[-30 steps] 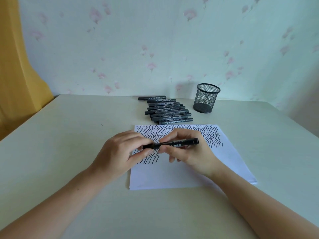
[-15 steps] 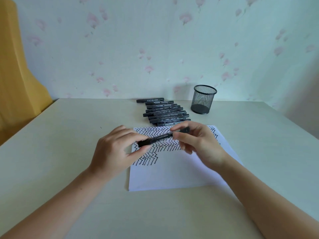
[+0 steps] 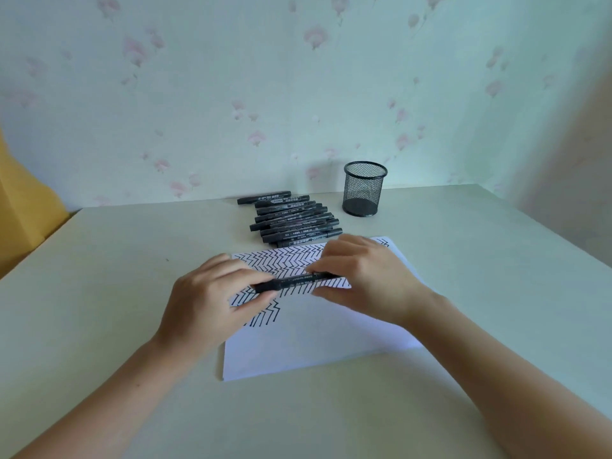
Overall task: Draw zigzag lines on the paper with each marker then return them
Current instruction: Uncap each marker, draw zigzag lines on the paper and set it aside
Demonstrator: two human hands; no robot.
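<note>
A black marker [image 3: 294,281] lies level in the air over the white paper [image 3: 318,339], which carries rows of black zigzag lines across its far half. My left hand [image 3: 212,303] pinches the marker's left end between thumb and fingers. My right hand [image 3: 367,276] grips its right end with curled fingers. Several more black markers [image 3: 291,220] lie side by side in a row on the table just beyond the paper.
A black mesh pen cup [image 3: 363,188] stands upright at the back, right of the marker row and close to the floral wall. The pale table [image 3: 99,293] stretches to both sides. Something yellow [image 3: 23,207] is at the far left edge.
Both hands with the marker have shifted slightly away from me over the zigzag rows, and the marker has levelled out. The view has tilted upward, showing more wall.
</note>
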